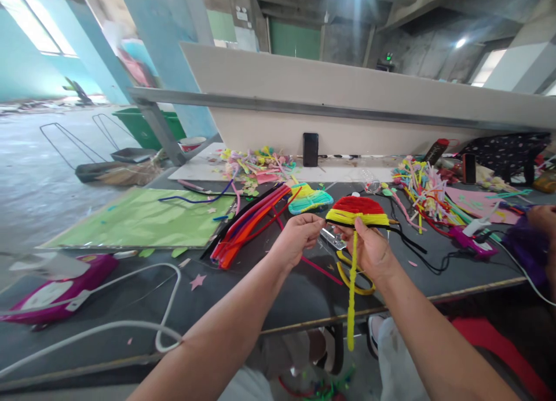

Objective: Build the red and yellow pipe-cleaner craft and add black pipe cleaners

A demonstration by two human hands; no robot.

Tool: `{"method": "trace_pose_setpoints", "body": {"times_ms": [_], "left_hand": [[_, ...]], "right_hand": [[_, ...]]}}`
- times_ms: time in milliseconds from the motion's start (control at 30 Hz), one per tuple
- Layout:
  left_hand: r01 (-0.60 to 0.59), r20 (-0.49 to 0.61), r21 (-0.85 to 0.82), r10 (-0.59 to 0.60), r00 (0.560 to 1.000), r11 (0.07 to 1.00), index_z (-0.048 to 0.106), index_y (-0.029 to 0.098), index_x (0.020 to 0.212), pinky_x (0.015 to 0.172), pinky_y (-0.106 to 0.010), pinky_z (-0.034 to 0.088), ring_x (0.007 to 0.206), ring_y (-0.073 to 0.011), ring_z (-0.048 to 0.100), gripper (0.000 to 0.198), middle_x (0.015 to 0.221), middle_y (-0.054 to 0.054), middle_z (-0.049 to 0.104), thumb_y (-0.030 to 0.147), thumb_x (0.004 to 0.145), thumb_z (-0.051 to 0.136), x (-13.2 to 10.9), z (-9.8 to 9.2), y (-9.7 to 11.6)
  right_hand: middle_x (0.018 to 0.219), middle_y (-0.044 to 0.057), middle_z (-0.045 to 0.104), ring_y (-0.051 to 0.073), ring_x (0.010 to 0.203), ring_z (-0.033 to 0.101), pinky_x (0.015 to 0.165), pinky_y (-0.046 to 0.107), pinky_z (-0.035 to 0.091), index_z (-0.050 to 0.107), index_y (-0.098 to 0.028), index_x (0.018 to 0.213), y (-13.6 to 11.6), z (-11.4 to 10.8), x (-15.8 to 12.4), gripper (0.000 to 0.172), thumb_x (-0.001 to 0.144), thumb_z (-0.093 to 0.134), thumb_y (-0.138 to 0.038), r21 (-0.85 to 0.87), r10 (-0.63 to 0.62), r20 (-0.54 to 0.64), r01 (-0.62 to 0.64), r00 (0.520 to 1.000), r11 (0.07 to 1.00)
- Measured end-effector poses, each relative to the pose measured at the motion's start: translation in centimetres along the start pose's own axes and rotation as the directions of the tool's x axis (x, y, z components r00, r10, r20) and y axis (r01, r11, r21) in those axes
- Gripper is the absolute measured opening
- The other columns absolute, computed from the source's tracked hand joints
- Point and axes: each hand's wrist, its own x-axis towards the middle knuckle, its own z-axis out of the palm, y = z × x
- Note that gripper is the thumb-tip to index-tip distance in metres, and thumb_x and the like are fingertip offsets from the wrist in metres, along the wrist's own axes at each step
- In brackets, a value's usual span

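My right hand (369, 247) grips a dome-shaped pipe cleaner piece (358, 205) from below, its thumb pressed on the front. The piece is red on top with yellow rows beneath. A yellow pipe cleaner (351, 308) hangs down from it past the table edge. Along its lower edge runs a black pipe cleaner (406, 239), whose loose end sticks out to the right. My left hand (302, 236) pinches the black strand at the piece's left corner. Just behind lies a yellow and turquoise pipe cleaner piece (310, 199). Bent yellow pipe cleaners (360, 286) rest under my right hand.
A bundle of orange, pink and black pipe cleaners (243, 233) lies left of my hands, beside a green sheet (143, 218). Purple corded devices (65, 285) sit at both sides. A phone (310, 150) leans against the back panel. Another person's hand (542, 221) is at far right.
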Motion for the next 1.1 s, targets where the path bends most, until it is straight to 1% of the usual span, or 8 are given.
{"method": "trace_pose_setpoints", "body": {"times_ms": [100,167,300,367,667,867,1000,1100], "left_hand": [[-0.066,0.032,0.202,0.061,0.998,0.977,0.06,0.013,0.073,0.046,-0.019,0.034,0.045,-0.0059,0.042,0.027,0.055,0.001,0.053,0.04,0.075,0.063,0.2,0.0,-0.5],[-0.213,-0.032,0.418,0.249,0.968,0.883,0.065,0.015,0.089,0.06,-0.024,0.044,0.062,-0.0108,0.054,0.023,0.077,-0.004,0.063,0.035,0.078,0.06,0.2,0.1,-0.7],[-0.429,-0.01,0.778,0.692,0.721,0.459,0.065,0.019,0.099,0.088,-0.033,0.044,0.096,-0.0193,0.057,0.023,0.1,-0.008,0.063,0.026,0.078,0.061,0.1,0.3,-0.8],[-0.462,0.076,0.815,0.727,0.683,0.349,0.065,0.019,0.094,0.09,-0.033,0.043,0.097,-0.0191,0.058,0.016,0.096,-0.007,0.065,0.025,0.08,0.059,0.1,0.3,-0.9],[-0.349,0.015,0.7,0.476,0.879,0.623,0.067,0.017,0.081,0.069,-0.023,0.043,0.073,-0.0135,0.058,0.015,0.076,-0.001,0.066,0.025,0.082,0.054,0.1,0.3,-0.7],[-0.351,-0.066,0.597,0.48,0.875,0.721,0.06,0.016,0.078,0.062,-0.02,0.038,0.065,-0.0098,0.047,0.013,0.068,0.002,0.054,0.025,0.082,0.052,0.3,0.4,-1.2],[-0.317,-0.055,0.32,0.352,0.934,0.893,0.06,0.016,0.088,0.07,-0.022,0.042,0.07,-0.0104,0.053,0.018,0.076,0.0,0.059,0.032,0.082,0.055,0.3,0.5,-1.0],[-0.185,0.066,0.068,0.18,0.981,0.98,0.062,0.017,0.1,0.073,-0.027,0.046,0.072,-0.0126,0.058,0.032,0.085,-0.003,0.064,0.042,0.08,0.058,-0.1,0.6,-0.3]], "right_hand": [[0.086,0.007,0.073,0.026,0.086,0.067,0.072,0.036,0.05,0.068,-0.019,0.089,-0.3,-0.1,0.3,0.033,0.068,0.072,-0.045,-0.029,-0.037,-0.079,0.035,0.996,0.999],[0.086,0.007,0.073,0.026,0.088,0.066,0.074,0.038,0.05,0.067,-0.019,0.09,-0.5,-0.2,0.4,0.033,0.069,0.072,-0.044,-0.057,-0.064,-0.116,0.057,0.991,0.997],[0.087,0.007,0.072,0.026,0.086,0.067,0.075,0.038,0.05,0.067,-0.019,0.087,-0.6,-0.2,0.3,0.032,0.07,0.07,-0.045,-0.094,-0.086,-0.162,0.071,0.983,0.993],[0.091,0.007,0.072,0.026,0.087,0.067,0.074,0.037,0.05,0.068,-0.018,0.088,-0.5,-0.2,0.2,0.031,0.07,0.07,-0.044,-0.083,-0.082,-0.165,0.069,0.983,0.994],[0.103,0.006,0.071,0.027,0.098,0.064,0.08,0.038,0.05,0.068,-0.019,0.097,-0.7,-0.3,0.0,0.032,0.072,0.07,-0.039,-0.033,0.004,-0.055,-0.006,0.998,0.999],[0.106,0.003,0.07,0.025,0.101,0.063,0.081,0.038,0.05,0.066,-0.025,0.102,-0.4,-0.6,-0.2,0.032,0.072,0.072,-0.034,-0.029,0.009,0.023,-0.009,1.0,1.0],[0.103,0.002,0.07,0.023,0.099,0.063,0.083,0.038,0.049,0.067,-0.025,0.097,-0.1,-0.7,-0.2,0.027,0.072,0.072,-0.034,-0.055,0.001,0.034,0.001,0.999,0.998],[0.1,0.002,0.071,0.022,0.1,0.062,0.087,0.037,0.047,0.069,-0.025,0.092,0.0,-0.8,-0.4,0.027,0.069,0.074,-0.039,-0.137,-0.005,0.038,0.01,0.999,0.991]]}}
